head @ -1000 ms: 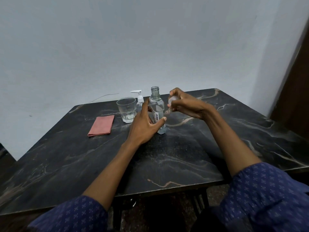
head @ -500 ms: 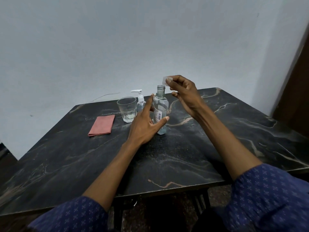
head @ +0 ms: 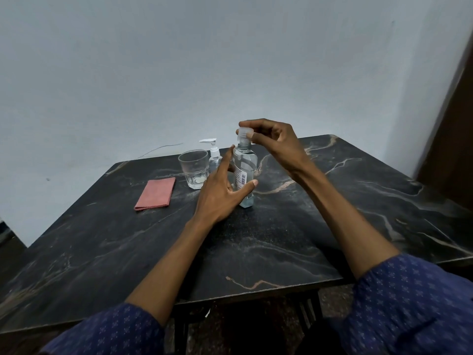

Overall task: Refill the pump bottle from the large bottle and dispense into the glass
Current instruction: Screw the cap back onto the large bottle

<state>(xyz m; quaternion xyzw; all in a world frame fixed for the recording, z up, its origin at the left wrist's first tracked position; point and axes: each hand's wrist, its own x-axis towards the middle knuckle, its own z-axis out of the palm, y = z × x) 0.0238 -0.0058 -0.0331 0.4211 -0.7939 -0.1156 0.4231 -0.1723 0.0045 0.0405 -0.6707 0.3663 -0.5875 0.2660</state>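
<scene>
Fingertips of the right hand (head: 271, 142) pinch the clear cap (head: 245, 131) atop the large bottle (head: 244, 170), standing mid-table (head: 281, 239) beside the glass (head: 193, 168) and pump bottle (head: 214, 156), while left hand (head: 220, 193) steadies it, thumb and spread fingers loosely around its body.

Large clear bottle (head: 245, 170) upright mid-table, barcode label facing forward, translucent cap (head: 245, 132) just above its neck, small white-headed pump bottle (head: 214, 157) behind, clear glass (head: 194, 168) upright at left
</scene>
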